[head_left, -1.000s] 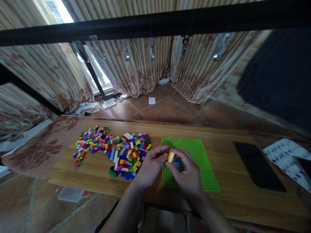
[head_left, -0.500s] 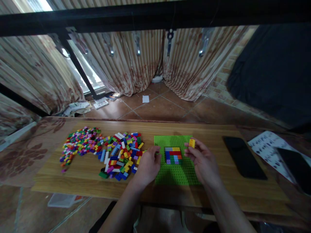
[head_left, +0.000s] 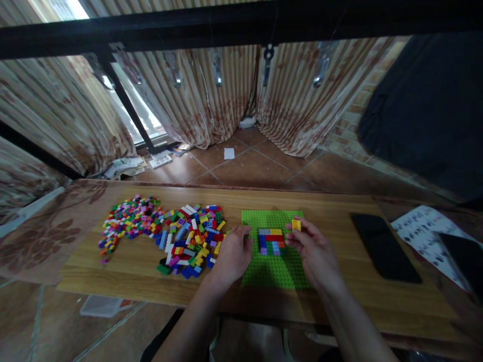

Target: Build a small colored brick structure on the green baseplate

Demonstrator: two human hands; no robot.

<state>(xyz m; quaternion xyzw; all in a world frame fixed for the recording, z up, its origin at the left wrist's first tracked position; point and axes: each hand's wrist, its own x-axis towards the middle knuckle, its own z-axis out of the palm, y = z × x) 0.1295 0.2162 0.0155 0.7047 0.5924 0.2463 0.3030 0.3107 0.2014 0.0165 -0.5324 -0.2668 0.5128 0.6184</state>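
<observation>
In my right hand (head_left: 317, 251) a yellow toy brick (head_left: 296, 224) is pinched between thumb and fingers, raised over the right part of a green studded baseplate (head_left: 279, 274). Just left of it, a block of red, blue, yellow, green, purple and light blue bricks (head_left: 270, 238) is set on the plate. My left hand (head_left: 234, 251) is at the plate's left edge, fingers loosely bent, thumb and index finger apart; I see nothing in it. Its palm side is hidden. A pile of larger loose bricks (head_left: 194, 246) lies just left of that hand.
Farther left on the wooden table (head_left: 124, 271) is a heap of small bricks (head_left: 132, 213). A black phone-like slab (head_left: 383, 246) lies right of the plate, with a printed sheet (head_left: 426, 236) and another dark device (head_left: 462, 259) beyond. A black bar (head_left: 241, 25) crosses overhead.
The view has shifted slightly, so the table appears a little farther right. The yellow brick has turned slightly in my right hand. My left hand stays by the plate's left edge.
</observation>
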